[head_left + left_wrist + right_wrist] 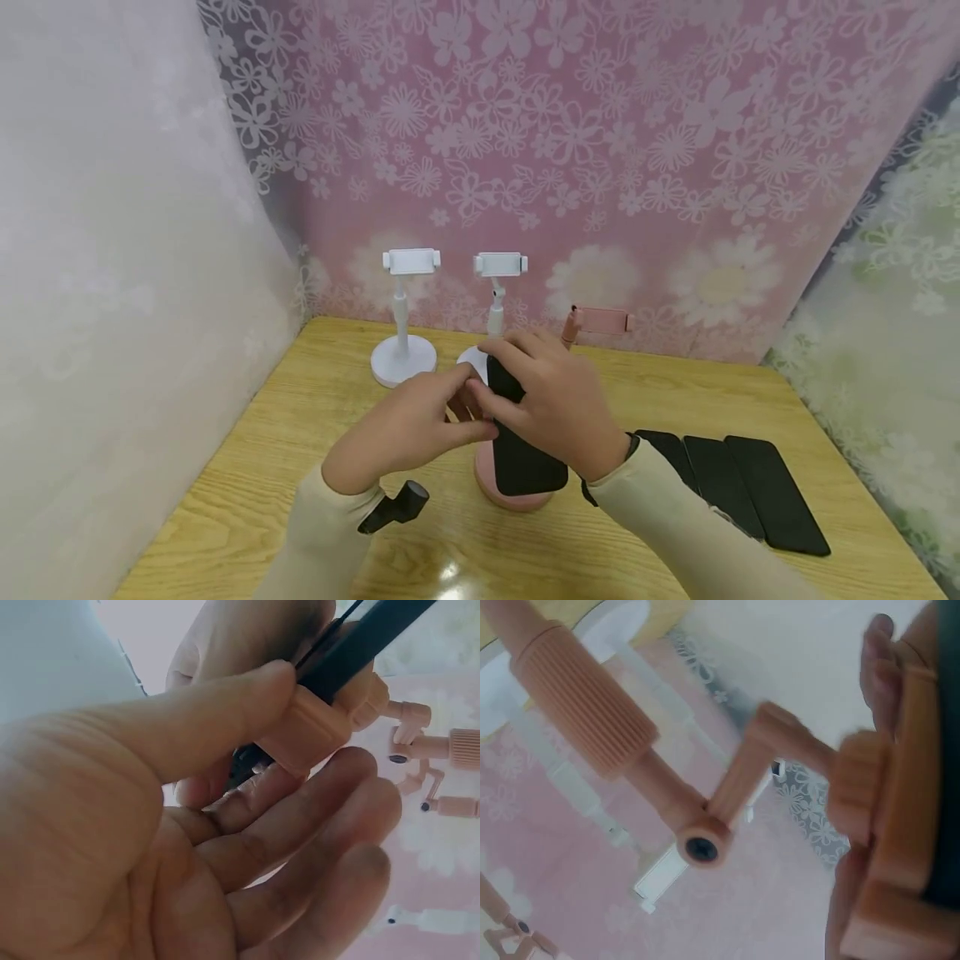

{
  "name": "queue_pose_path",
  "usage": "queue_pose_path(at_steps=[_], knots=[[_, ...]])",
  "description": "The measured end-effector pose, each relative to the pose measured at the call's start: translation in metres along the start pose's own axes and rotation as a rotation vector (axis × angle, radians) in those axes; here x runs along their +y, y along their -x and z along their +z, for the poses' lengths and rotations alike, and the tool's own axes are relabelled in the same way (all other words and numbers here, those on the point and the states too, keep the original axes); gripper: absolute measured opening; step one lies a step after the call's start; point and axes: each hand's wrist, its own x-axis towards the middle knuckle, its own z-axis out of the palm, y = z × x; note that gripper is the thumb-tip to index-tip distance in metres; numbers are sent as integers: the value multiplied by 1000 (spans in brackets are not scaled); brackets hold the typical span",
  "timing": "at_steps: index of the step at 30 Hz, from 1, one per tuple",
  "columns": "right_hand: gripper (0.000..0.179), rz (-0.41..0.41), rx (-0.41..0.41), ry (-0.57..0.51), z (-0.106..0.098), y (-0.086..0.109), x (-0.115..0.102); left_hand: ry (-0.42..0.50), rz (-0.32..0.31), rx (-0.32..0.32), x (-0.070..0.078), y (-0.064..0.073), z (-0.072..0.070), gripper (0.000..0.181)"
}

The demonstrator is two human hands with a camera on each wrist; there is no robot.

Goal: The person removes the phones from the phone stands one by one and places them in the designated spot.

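A black phone (525,467) stands tilted above a pink round base (512,500) in the head view. My right hand (555,396) grips the phone from above, fingers across its upper part. At the phone's left edge is my left hand (408,429). In the left wrist view, its thumb and index finger pinch the pink clamp (307,735) of a phone stand, against the phone's edge; the other fingers are loosely bent. The right wrist view shows that stand's ribbed neck (585,705) and jointed arm behind the clamp. The phone hides much of the stand from above.
Two white phone stands (402,360) (500,265) stand at the back of the wooden table (247,492). Behind my right hand is another pink stand (602,321). Several black phones (776,496) lie side by side at the right. Floral curtains enclose the table.
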Motion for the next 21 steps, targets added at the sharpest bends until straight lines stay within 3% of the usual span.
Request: queue_pose_path(at_steps=[10, 14, 21], knots=[[38, 49, 26, 6, 4, 8, 0, 225, 102, -57, -16, -12, 5, 19], [36, 64, 68, -21, 8, 10, 3, 269, 128, -50, -20, -16, 8, 18], [28, 43, 181, -90, 12, 17, 6, 445, 228, 0, -31, -22, 27, 13]])
